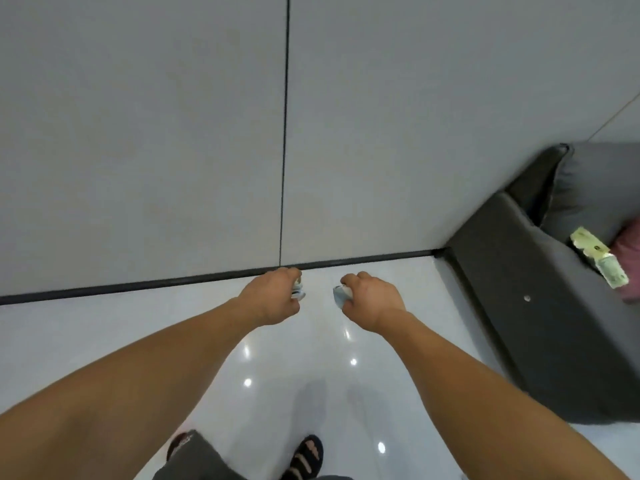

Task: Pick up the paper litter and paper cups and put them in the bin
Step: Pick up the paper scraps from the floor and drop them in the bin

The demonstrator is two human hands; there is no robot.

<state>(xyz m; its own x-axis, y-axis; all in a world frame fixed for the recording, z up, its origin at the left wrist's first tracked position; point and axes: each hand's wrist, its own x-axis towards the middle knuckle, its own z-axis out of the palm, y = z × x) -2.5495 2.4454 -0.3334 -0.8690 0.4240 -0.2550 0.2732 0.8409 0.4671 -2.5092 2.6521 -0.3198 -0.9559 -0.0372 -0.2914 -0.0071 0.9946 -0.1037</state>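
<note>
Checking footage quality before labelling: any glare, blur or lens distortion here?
Head view: small glare spots on the glossy floor; baseboard slightly bowed by the wide lens; paper wad in the left hand and paper scrap in the right hand look soft, details unreadable.

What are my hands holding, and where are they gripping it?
The left hand grips a pale crumpled piece, likely paper, and the right hand grips a second crumpled piece. Fingers curl round the bulk of each; only an end shows.

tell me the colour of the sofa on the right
Dark grey sofa, clearest in the head view.
</note>
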